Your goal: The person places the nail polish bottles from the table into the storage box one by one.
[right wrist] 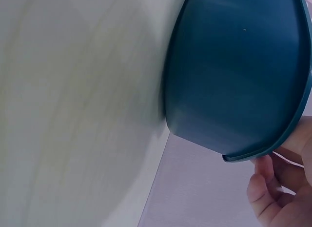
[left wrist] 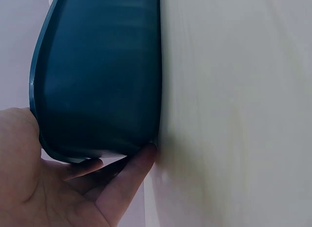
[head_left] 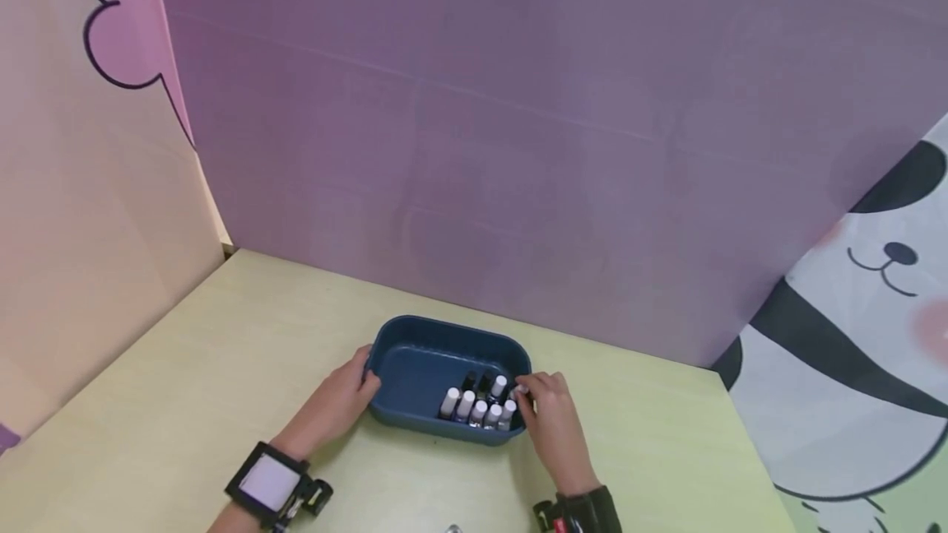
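A dark blue oval tub (head_left: pixel 444 326) stands on the pale table, and its outer wall fills the left wrist view (left wrist: pixel 97 75) and the right wrist view (right wrist: pixel 234 75). Several small white-capped bottles (head_left: pixel 477 405) stand upright in its front right corner. My left hand (head_left: pixel 364 368) grips the tub's left end, thumb over the rim and fingers (left wrist: pixel 131 168) along the wall's base. My right hand (head_left: pixel 524 393) reaches over the right rim and pinches the cap of the rightmost bottle (head_left: pixel 518 391). Only curled fingertips (right wrist: pixel 265 183) show past the rim in the right wrist view.
The pale yellow-green table (head_left: pixel 222 352) is closed in by a purple back wall (head_left: pixel 481 146), a pink panel (head_left: pixel 74 229) on the left and a panda-print panel (head_left: pixel 852 336) on the right. Black camera units sit on both wrists (head_left: pixel 270 484) (head_left: pixel 581 512).
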`<state>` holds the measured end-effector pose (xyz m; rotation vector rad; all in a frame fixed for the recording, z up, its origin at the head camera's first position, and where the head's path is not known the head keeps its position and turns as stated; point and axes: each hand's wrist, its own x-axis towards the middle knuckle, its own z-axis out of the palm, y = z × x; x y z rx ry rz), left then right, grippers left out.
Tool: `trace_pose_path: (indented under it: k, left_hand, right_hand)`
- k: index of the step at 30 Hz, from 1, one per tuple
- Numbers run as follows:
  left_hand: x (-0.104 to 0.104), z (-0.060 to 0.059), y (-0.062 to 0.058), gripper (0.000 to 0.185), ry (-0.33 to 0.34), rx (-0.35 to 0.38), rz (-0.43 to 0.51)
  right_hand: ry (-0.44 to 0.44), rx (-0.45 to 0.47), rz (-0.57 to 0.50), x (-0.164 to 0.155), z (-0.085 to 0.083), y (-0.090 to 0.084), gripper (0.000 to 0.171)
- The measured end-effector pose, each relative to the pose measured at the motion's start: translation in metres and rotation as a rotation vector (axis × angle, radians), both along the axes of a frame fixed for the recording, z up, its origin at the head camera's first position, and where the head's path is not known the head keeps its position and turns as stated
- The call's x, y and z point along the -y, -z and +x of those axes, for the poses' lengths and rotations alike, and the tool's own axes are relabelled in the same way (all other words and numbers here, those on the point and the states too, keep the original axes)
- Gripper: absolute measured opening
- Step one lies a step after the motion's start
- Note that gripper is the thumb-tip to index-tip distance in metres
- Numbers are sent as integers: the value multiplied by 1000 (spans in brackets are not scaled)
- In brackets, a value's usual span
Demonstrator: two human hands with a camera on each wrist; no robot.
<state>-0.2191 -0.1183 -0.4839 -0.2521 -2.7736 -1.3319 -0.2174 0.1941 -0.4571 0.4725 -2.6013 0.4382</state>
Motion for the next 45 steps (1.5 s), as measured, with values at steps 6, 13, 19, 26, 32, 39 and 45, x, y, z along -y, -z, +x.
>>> trace_pose_path:
  k: [6,13,19,26,32,39,45]
  left_hand:
    - [0,0,-1,50,0,4,-4]
    - [1,0,0,50,7,9,4]
    - [1,0,1,49,2,4,-1]
    - [0,1,0,49,1,3,1]
    - [0,2,-1,50,1,9,1]
    - [-1,1,1,51,-3,18,0]
    - [0,1,-1,50,2,8,1]
  right_hand:
    - [8,-3,33,0,-1,0,22]
    - [-4,-18,46,0,-1,0,22]
    - [-22,-14,58,2,1,-4,26]
    - [-81,-126,33,0,10,-27,34]
    - [-112,-145,51,-2,18,-45,37]
    - [-165,-13,135,3,28,-52,40]
    - [-218,40,173,9,38,-60,35]
